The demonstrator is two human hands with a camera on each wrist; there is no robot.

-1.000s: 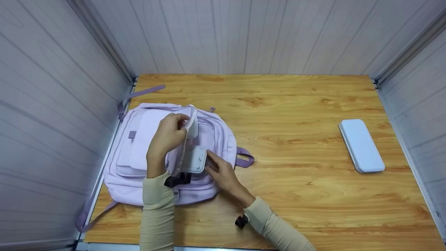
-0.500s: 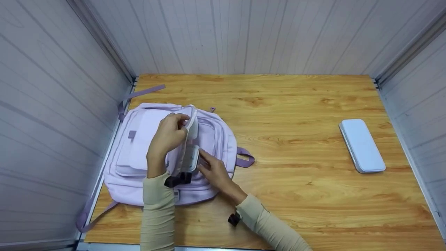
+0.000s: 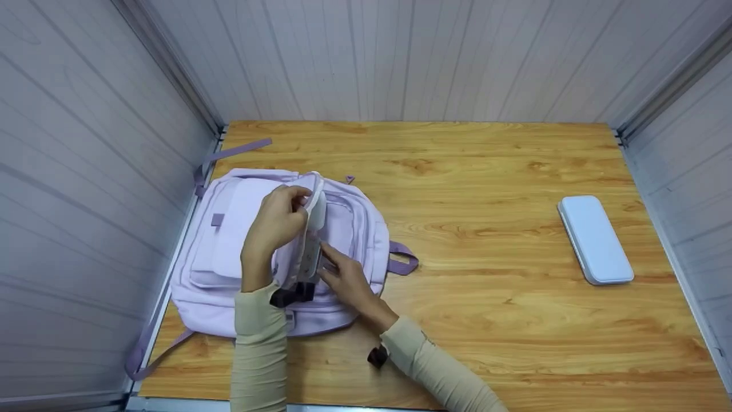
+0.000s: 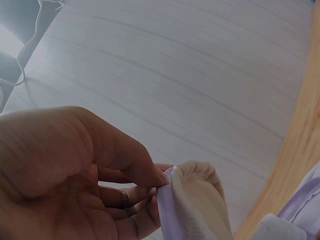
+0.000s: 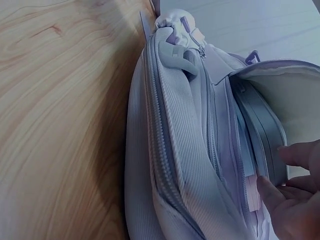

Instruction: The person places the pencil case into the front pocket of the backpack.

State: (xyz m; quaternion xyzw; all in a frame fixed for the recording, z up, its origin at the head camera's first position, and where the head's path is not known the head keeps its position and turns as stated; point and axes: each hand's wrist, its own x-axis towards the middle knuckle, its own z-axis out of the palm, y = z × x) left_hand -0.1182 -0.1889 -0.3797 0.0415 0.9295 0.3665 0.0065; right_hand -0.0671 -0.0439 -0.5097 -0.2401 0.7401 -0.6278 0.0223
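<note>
A lavender backpack [image 3: 237, 223] lies on the wooden table, one pocket gaping. My left hand [image 3: 277, 220] pinches the rim of that pocket and lifts it; the left wrist view shows the thumb and fingers on its purple edge [image 4: 169, 210]. In the opening, my right hand [image 3: 347, 283] pinches the end of a pale rounded case [image 3: 310, 257] with small marks, which is mostly inside the pocket. In the right wrist view, the case [image 5: 267, 127] looks grey, fingers on both sides. Beside it in the pocket are a pale flat item [image 5: 245, 147] and something pinkish [image 5: 253, 192].
A light blue rounded case [image 3: 596, 240] lies at the table's right. A purple carry loop [image 3: 404, 258] sticks out from the backpack's right side, and straps [image 3: 240, 150] trail at its left. Pale panels [image 3: 366, 63] stand at the left, back and right of the table.
My right hand has moved left, and the pale case has slid deeper into the pocket and tipped more on edge. The left hand has stayed in place on the rim.
</note>
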